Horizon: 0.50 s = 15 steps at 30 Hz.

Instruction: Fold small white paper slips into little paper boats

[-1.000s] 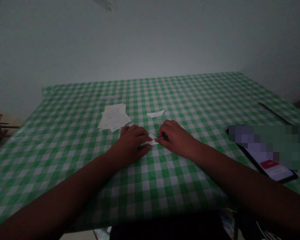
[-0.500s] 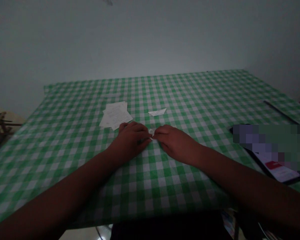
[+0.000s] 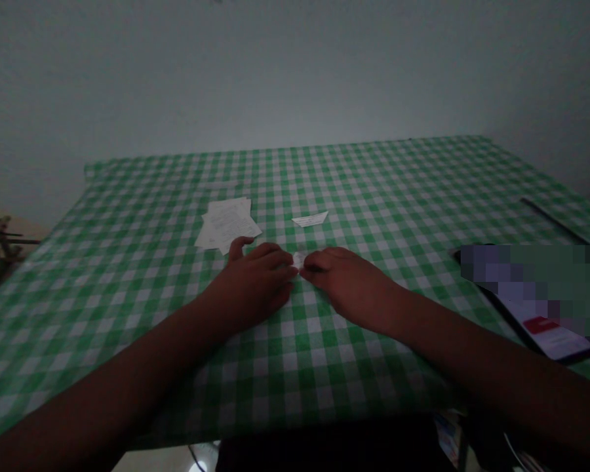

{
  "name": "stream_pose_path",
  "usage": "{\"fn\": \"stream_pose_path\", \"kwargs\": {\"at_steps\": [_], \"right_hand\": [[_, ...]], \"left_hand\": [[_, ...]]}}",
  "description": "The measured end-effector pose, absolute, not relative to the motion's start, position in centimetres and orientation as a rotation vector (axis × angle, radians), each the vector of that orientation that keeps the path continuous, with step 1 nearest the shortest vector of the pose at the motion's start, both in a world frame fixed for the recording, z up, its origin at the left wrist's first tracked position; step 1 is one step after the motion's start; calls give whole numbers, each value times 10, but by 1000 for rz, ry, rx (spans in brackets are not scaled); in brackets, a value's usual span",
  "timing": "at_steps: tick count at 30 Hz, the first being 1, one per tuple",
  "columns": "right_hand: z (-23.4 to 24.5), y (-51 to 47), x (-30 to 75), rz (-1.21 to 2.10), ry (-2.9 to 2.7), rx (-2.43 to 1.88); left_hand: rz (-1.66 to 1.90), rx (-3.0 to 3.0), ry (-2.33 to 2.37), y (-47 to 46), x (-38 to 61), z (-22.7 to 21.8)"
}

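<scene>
A small folded white paper (image 3: 298, 260) lies on the green checked tablecloth (image 3: 128, 275), mostly hidden between my two hands. My left hand (image 3: 255, 282) rests on the cloth with its fingers curled and pressed on the paper's left end. From the other side, my right hand (image 3: 347, 278) pinches the paper's right end with fingertips together. The two hands meet at the paper near the table's middle. The room is dim.
A stack of white paper slips (image 3: 227, 224) lies just beyond my left hand. A small folded paper piece (image 3: 311, 219) sits farther back. A phone (image 3: 535, 321) with a lit screen lies at the right, and a dark thin strip (image 3: 553, 219) behind it.
The paper shows less between my hands than a second ago. My left thumb now sticks out toward the paper stack. The view has shifted slightly.
</scene>
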State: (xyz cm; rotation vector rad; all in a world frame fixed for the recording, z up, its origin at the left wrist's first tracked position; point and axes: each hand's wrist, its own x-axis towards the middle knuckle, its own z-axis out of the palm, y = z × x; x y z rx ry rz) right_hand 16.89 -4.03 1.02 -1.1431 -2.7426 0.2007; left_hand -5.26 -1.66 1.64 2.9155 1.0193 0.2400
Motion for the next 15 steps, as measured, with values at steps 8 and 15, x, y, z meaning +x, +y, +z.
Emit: {"fn": "stream_pose_path", "kwargs": {"at_steps": [8,15], "right_hand": [[12,-44,172,134,-2776,-1228],[16,-47,175,88,-2674,-1461]], "left_hand": [[162,2884,1042,-22,-55,26],[101,2783,1115,-24,-56,31]]}}
